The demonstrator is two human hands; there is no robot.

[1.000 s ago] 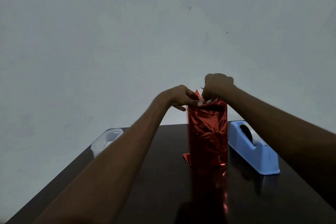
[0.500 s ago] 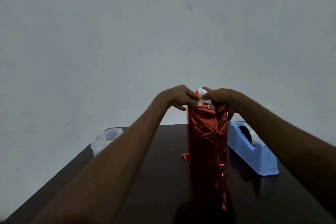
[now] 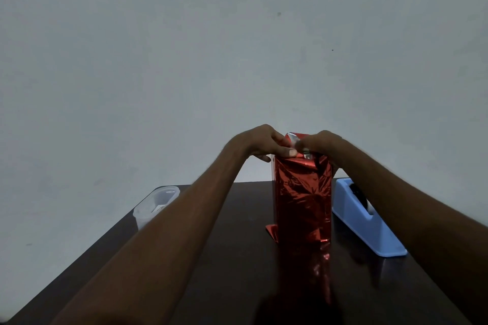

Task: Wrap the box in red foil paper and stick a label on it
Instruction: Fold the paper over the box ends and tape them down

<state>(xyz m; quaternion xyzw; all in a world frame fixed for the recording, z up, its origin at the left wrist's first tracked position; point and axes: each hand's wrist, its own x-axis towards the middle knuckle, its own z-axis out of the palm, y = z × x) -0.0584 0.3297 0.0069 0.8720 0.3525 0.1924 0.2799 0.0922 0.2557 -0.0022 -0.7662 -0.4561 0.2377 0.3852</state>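
A tall box wrapped in red foil paper stands upright on the dark table. My left hand grips the box's top left edge, its thumb lying across the foil fold. My right hand rests on the top right, fingers curled over the folded foil, where a silvery underside of a flap sticks up between the hands. A small foil corner juts out at the box's base on the left. No label shows.
A light blue tape dispenser lies just right of the box, partly behind my right forearm. A translucent plastic container sits at the table's far left corner. A plain wall stands behind the table.
My right hand has dropped from above the flap down onto the box's top right, pressing the foil lower. The left hand has stayed at the top left edge.
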